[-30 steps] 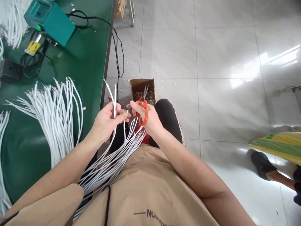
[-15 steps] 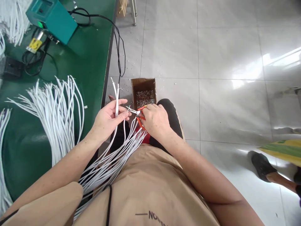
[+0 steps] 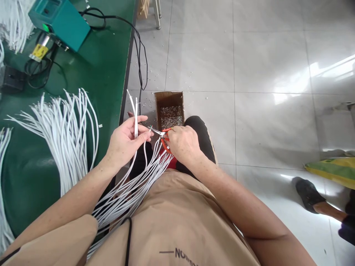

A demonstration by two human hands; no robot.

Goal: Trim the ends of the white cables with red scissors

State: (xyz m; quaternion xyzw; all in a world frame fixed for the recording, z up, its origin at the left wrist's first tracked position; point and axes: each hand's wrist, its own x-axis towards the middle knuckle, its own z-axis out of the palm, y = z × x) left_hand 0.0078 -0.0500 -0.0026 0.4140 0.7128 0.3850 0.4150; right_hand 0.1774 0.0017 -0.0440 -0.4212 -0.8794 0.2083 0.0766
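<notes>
My left hand (image 3: 125, 139) is closed on a few white cables (image 3: 135, 120), pinching the end of one between thumb and fingers while others stand up past the palm. Fine wire ends poke out at the fingertips. My right hand (image 3: 184, 142) grips small scissors (image 3: 166, 145) with orange-red handles. Their metal blades point left and meet the wire ends at my left fingertips; whether they are fully closed is too small to tell. A loose bundle of white cables (image 3: 138, 181) lies across my lap, its ends under the scissors.
A cardboard box (image 3: 183, 107) with small clippings inside stands on the floor, scraps around it. On the green table (image 3: 108, 70) at left lie another white cable bundle (image 3: 66, 140) and a teal device (image 3: 62, 26) with black leads. A person's shoe (image 3: 307, 194) is at right.
My left hand and its cables have shifted slightly left. The scissors' blades look closer together at the wire ends, and my right hand has barely moved.
</notes>
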